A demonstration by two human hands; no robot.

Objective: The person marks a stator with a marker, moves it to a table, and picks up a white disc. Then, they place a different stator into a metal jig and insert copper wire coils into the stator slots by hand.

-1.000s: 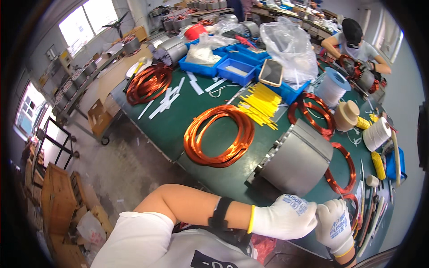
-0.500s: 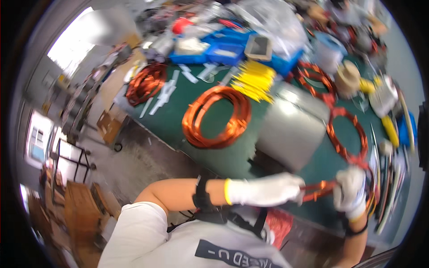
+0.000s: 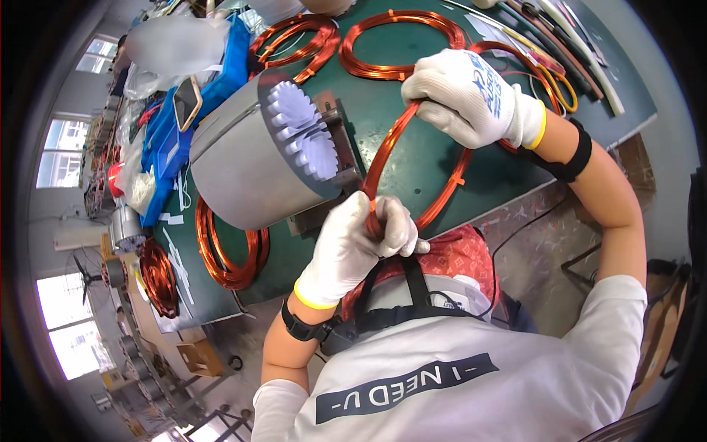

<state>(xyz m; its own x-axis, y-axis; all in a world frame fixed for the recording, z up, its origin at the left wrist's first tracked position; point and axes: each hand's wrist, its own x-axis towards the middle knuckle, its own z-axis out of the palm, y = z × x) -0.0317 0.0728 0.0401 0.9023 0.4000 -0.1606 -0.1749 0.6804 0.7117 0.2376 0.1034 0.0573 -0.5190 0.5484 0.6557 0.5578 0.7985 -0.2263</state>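
Observation:
A ring-shaped copper wire coil (image 3: pixel 388 147), bound with small orange ties, is held upright between my two gloved hands near the table's front edge. My left hand (image 3: pixel 361 237) is closed round its near left part, fingers curled. Higher and to the right, my right hand (image 3: pixel 468 103) grips its upper part with bent fingers. To the left of the coil lies a grey metal motor stator (image 3: pixel 247 158) on its side, with white slot liners (image 3: pixel 303 132) fanned out at its open end. More wire coils (image 3: pixel 401 46) rest beyond my hands.
The green table (image 3: pixel 412 180) also bears another copper coil (image 3: pixel 234 254) beside the stator and a darker wire bundle (image 3: pixel 157 276) at the left end. Blue trays (image 3: pixel 171 151) and a phone (image 3: pixel 187 102) are at the back left. Sleeving tubes (image 3: pixel 571 51) lie at the far right.
My view has swung right. The coil in my hands, stretched sideways and narrow before, now stands open as a wide loop, with my right hand raised and my left hand lower.

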